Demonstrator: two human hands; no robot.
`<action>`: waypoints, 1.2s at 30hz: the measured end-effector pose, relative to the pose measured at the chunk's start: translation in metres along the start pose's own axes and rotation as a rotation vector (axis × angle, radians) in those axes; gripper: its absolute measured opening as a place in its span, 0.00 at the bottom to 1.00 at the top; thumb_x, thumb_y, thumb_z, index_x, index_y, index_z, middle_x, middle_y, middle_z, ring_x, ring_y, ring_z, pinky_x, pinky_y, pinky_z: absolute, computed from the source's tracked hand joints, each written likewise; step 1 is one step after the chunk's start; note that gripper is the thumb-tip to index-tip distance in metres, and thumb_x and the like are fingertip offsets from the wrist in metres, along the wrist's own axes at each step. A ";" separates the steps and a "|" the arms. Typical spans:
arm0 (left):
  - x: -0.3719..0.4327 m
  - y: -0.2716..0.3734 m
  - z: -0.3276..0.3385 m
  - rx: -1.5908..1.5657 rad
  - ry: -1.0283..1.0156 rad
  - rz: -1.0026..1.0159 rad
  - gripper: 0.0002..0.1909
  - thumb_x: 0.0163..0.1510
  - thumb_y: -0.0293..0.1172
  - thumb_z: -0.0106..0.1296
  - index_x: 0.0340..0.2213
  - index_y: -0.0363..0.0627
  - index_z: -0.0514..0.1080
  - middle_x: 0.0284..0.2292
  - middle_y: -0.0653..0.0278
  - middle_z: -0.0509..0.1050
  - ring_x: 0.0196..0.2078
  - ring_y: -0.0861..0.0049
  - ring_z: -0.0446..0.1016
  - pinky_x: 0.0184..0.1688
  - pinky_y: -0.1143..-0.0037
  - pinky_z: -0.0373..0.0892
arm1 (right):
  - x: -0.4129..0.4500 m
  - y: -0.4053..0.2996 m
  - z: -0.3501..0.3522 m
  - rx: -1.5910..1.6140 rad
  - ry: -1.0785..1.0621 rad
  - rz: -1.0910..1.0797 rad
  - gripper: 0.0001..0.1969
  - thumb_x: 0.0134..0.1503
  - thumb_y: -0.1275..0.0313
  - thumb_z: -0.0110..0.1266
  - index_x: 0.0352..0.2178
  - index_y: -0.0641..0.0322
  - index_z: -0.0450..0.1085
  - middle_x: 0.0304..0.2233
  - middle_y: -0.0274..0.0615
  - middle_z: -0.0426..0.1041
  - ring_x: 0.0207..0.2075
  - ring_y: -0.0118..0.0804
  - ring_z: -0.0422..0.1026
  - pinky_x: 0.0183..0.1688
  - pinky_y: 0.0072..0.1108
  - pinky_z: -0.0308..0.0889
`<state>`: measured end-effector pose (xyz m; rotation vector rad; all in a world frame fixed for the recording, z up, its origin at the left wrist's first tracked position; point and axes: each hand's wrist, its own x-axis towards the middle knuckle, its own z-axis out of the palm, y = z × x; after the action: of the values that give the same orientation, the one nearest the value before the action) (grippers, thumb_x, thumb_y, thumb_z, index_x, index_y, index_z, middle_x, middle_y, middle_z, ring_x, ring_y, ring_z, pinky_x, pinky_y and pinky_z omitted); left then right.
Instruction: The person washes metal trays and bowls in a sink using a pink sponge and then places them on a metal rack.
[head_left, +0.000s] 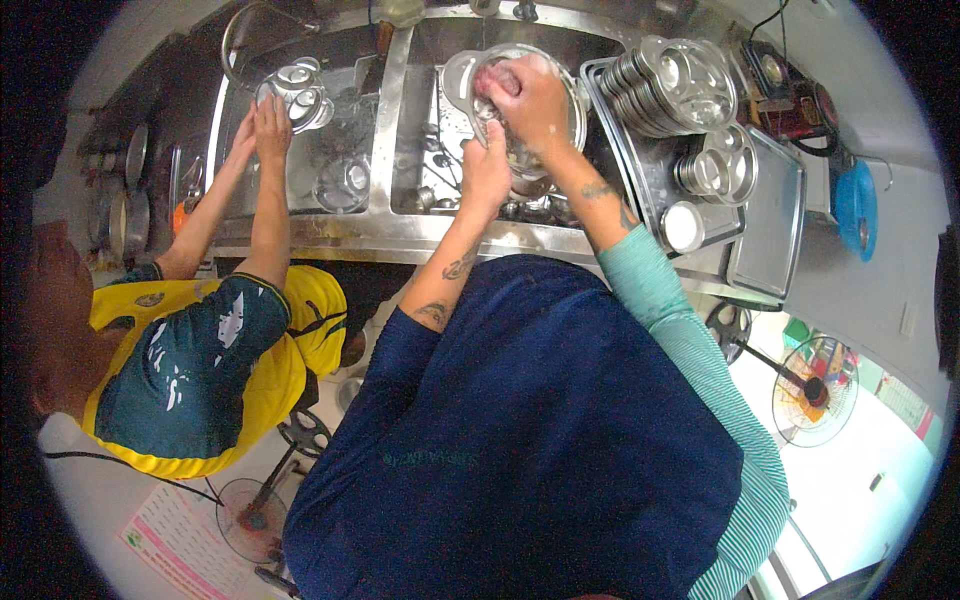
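Observation:
Over the right sink basin, my left hand (486, 171) grips the near left side of a shiny round metal dish (571, 112), its thumb over the rim. My right hand (531, 105) is curled inside the dish with a wet, pinkish patch at its fingers; whether that is a scrubber or skin is unclear. Another rounded metal piece (456, 79) shows at the dish's left. Beneath, partly hidden, small metal items (442, 201) lie in the basin.
In the left basin (247, 180), a co-worker's hands (270, 127) touch a compartment metal plate (304, 82). A metal tray (637, 187) on the right holds stacked compartment plates (675, 90), small bowls (705, 172) and a white round container (682, 226). The sink divider (390, 120) separates the basins.

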<state>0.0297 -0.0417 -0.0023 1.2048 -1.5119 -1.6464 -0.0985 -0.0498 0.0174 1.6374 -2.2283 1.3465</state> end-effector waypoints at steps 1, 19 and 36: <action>-0.001 0.001 0.000 -0.035 0.037 -0.016 0.25 0.66 0.45 0.38 0.46 0.31 0.70 0.34 0.54 0.76 0.37 0.72 0.72 0.43 0.68 0.67 | 0.005 0.003 -0.001 0.064 -0.045 0.085 0.14 0.49 0.60 0.62 0.35 0.56 0.76 0.35 0.45 0.75 0.37 0.52 0.73 0.41 0.37 0.68; 0.015 0.025 -0.025 -0.167 0.073 0.038 0.25 0.66 0.45 0.40 0.47 0.31 0.71 0.39 0.58 0.77 0.39 0.75 0.72 0.44 0.72 0.68 | 0.016 0.026 -0.031 0.192 -0.111 -0.049 0.11 0.50 0.73 0.59 0.37 0.62 0.75 0.34 0.50 0.74 0.37 0.51 0.74 0.41 0.32 0.70; 0.006 0.029 -0.016 0.074 0.225 0.119 0.24 0.65 0.43 0.41 0.35 0.28 0.72 0.26 0.51 0.76 0.29 0.67 0.74 0.37 0.67 0.67 | -0.017 0.034 -0.034 -0.174 -0.137 0.080 0.17 0.42 0.68 0.67 0.35 0.58 0.72 0.32 0.42 0.72 0.41 0.51 0.70 0.45 0.36 0.67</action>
<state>0.0369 -0.0595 0.0258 1.2669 -1.4825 -1.3405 -0.1324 -0.0131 0.0089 1.6415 -2.4342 1.0491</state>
